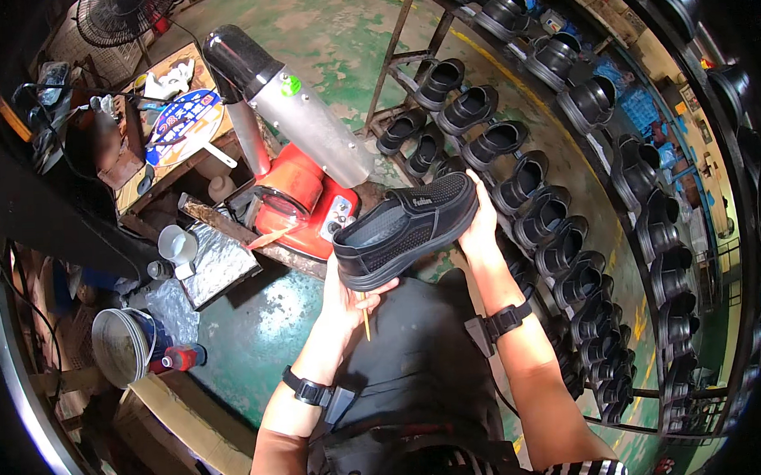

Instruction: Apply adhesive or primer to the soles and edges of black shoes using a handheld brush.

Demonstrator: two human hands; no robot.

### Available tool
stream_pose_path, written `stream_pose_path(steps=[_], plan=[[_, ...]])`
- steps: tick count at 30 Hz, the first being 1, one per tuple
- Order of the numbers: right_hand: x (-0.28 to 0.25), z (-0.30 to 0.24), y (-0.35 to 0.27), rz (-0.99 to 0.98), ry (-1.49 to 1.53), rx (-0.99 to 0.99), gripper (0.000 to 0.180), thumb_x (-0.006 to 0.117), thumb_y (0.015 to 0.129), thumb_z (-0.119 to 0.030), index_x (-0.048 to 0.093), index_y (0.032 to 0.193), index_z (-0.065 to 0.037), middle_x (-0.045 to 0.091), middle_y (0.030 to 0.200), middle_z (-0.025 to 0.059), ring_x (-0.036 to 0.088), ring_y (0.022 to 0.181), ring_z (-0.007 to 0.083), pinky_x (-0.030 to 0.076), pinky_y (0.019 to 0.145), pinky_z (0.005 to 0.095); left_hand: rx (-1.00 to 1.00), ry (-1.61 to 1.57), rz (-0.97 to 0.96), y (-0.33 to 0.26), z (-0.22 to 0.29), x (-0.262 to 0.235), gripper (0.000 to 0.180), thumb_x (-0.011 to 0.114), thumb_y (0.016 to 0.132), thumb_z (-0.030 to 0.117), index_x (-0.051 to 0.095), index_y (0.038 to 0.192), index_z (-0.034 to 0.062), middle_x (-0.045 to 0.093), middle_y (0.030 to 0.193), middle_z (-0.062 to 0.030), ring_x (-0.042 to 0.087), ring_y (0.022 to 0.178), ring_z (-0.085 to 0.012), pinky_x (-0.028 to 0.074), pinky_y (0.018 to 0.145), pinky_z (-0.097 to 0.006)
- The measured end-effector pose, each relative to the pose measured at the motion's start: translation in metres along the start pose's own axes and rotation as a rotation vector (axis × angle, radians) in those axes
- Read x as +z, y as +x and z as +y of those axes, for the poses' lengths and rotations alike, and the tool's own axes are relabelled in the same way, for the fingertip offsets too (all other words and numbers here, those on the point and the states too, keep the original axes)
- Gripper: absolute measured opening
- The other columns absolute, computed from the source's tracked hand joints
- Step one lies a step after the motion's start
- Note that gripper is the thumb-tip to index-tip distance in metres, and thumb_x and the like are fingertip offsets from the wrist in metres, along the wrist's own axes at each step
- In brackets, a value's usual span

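A black slip-on shoe (410, 223) with a perforated upper and a grey lining is held up between both hands above my lap. My left hand (346, 295) grips it at the heel end, fingers under the sole. A thin wooden stick (367, 322) also pokes down from that hand. Around the toe end my right hand (481, 219) is closed, its fingers partly hidden behind the shoe. Just beyond the shoe stands a red machine (296, 190) with a silver, black-ended tube (305, 112).
On the right, a metal rack (402, 73) carries rows of black shoes (544, 212). A cluttered wooden table (186, 63) with a hand fan (189, 118) stands at left. Nearer are a foil-covered board (214, 263), a white bucket (124, 345), a red-capped bottle (180, 357) and a cardboard box (179, 420).
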State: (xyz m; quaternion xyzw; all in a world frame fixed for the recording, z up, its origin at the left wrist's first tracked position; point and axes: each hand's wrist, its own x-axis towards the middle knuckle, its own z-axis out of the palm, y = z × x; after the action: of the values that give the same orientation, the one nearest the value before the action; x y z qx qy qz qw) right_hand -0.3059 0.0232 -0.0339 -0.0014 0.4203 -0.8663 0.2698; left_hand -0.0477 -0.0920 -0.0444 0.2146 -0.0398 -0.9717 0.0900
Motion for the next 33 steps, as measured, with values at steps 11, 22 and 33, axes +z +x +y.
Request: stream_pose_path(steps=[11, 22, 33], plan=[[-0.005, -0.009, -0.157, 0.189, -0.588, -0.243, 0.055, 0.060, 0.095, -0.029, 0.041, 0.143, -0.012, 0.045, 0.145, 0.0083, 0.040, 0.135, 0.0227, 0.031, 0.111, 0.0386, -0.144, 0.018, -0.286, -0.025, -0.043, 0.006, 0.057, 0.052, 0.096, 0.043, 0.041, 0.143, 0.0133, 0.055, 0.134, -0.0176, 0.066, 0.104, -0.0369, 0.053, 0.047, -0.022], [0.017, -0.063, -0.212, -0.269, 0.549, 0.229, 0.048, 0.041, 0.104, -0.033, 0.048, 0.131, 0.006, 0.054, 0.131, 0.0144, 0.055, 0.115, 0.0235, 0.040, 0.105, 0.0331, 0.289, 0.957, -0.320, -0.063, -0.108, 0.018, 0.066, 0.061, 0.091, 0.008, 0.031, 0.149, 0.0075, 0.050, 0.140, -0.0077, 0.060, 0.094, -0.0083, 0.046, 0.063, -0.018], [-0.057, -0.078, -0.265, -0.255, -1.442, -0.408, 0.027, 0.068, 0.086, -0.023, 0.063, 0.089, 0.003, 0.063, 0.091, 0.0135, 0.060, 0.092, 0.0253, 0.045, 0.087, 0.0373, 0.667, 1.547, -0.065, -0.101, -0.078, 0.029, 0.021, 0.058, 0.098, 0.012, 0.067, 0.110, -0.0024, 0.062, 0.073, 0.0000, 0.054, 0.063, -0.0057, 0.041, 0.059, -0.020]])
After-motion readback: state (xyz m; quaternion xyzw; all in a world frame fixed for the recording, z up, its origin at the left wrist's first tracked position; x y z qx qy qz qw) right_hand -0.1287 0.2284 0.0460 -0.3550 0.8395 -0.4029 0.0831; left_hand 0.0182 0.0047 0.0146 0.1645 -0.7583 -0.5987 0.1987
